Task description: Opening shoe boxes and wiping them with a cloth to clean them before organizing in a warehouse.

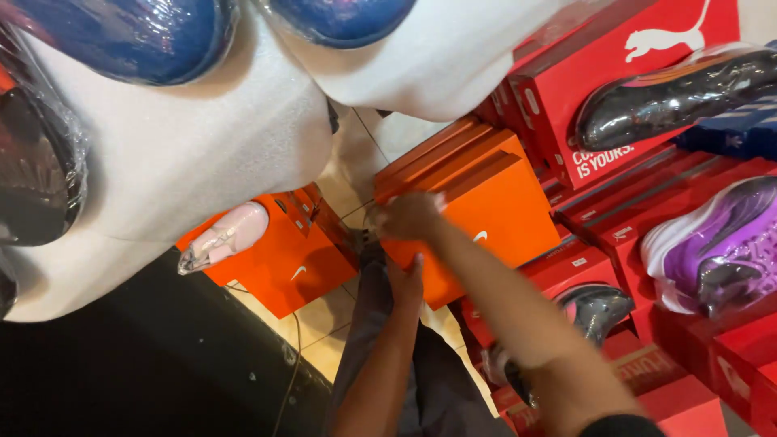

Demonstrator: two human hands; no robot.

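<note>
A stack of orange shoe boxes (494, 202) stands in the middle among other boxes. My right hand (409, 214) reaches in from the lower right and grips the top box at its left corner; it is blurred. Just below, my left hand (405, 279) comes up from the bottom and holds the same box's lower left edge, with fingers against its side. My grey trouser leg (376, 324) shows under the arms.
Another orange box (283, 267) on the left carries a wrapped pink shoe (227, 235). Red boxes (583, 89) on the right hold wrapped black (672, 97), purple (712, 251) and grey (595, 307) shoes. White foam shelves (186, 146) with wrapped shoes overhang at the upper left. A cable (291, 364) lies on the tiled floor.
</note>
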